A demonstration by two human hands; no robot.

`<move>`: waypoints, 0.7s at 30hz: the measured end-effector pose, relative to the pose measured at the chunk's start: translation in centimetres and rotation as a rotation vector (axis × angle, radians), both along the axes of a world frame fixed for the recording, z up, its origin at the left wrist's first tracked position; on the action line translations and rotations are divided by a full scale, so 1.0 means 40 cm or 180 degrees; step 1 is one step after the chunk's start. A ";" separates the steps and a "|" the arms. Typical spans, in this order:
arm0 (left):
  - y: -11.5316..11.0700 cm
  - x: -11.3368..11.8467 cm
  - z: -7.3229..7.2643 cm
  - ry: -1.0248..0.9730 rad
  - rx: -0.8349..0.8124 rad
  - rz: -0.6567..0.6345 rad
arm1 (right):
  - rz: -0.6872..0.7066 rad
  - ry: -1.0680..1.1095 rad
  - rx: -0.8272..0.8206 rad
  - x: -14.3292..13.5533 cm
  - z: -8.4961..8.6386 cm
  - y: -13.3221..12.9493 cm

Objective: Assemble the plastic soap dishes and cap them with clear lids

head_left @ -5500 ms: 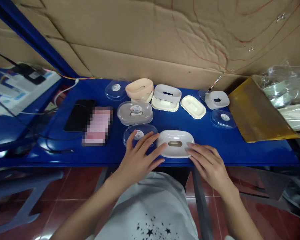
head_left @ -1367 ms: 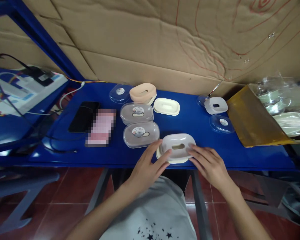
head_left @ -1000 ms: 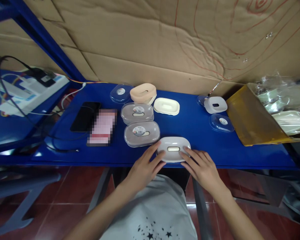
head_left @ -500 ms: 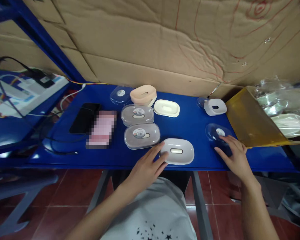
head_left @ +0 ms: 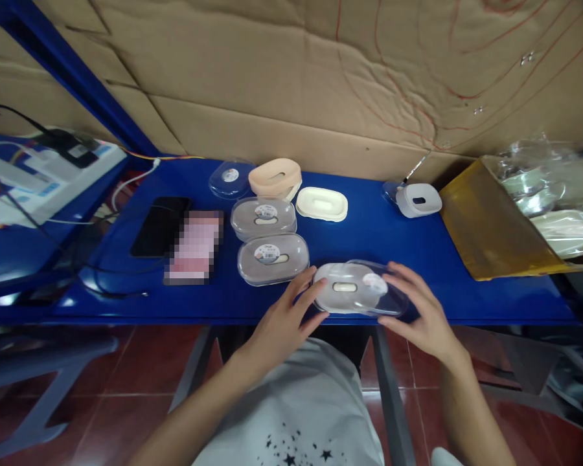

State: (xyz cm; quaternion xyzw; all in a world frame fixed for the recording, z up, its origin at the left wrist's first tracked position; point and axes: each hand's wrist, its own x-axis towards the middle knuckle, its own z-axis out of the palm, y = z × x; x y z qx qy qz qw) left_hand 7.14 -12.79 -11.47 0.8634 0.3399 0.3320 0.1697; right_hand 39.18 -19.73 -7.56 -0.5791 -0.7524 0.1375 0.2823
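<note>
A pale grey oval dish (head_left: 331, 299) lies near the table's front edge, and my left hand (head_left: 289, 312) has its fingers at the dish's left end. My right hand (head_left: 420, 315) grips a clear plastic lid (head_left: 393, 299) with a round white label, between thumb and fingers. That lid overlaps the right half of the dish, shifted to the right. Left of the dish sit two grey dishes under clear labelled lids, a front one (head_left: 291, 268) and a rear one (head_left: 245, 220). Behind is a cream tray (head_left: 322, 204).
At the back are a peach dish (head_left: 267, 176) and another clear lid (head_left: 223, 184). A small grey container (head_left: 420, 200) stands before the cardboard wall. On the right is an open box (head_left: 495, 226) of wrapped items; on the left, a black phone (head_left: 155, 226), cables and a power strip (head_left: 53, 188).
My right hand has taken hold of the clear lid and carried it left, from beside the box to over the grey dish. My left hand stays at the dish.
</note>
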 end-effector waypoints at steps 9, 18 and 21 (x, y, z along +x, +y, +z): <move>0.023 -0.001 0.009 -0.0174 0.0151 -0.0208 | 0.0513 0.0153 0.0185 -0.061 -0.045 0.061; 0.011 -0.008 0.020 -0.0295 -0.0024 -0.0223 | 0.0572 -0.0516 0.0484 -0.083 -0.054 0.028; 0.008 -0.012 0.012 -0.0318 -0.0100 -0.0166 | 0.0617 -0.0656 0.0565 -0.097 -0.051 0.023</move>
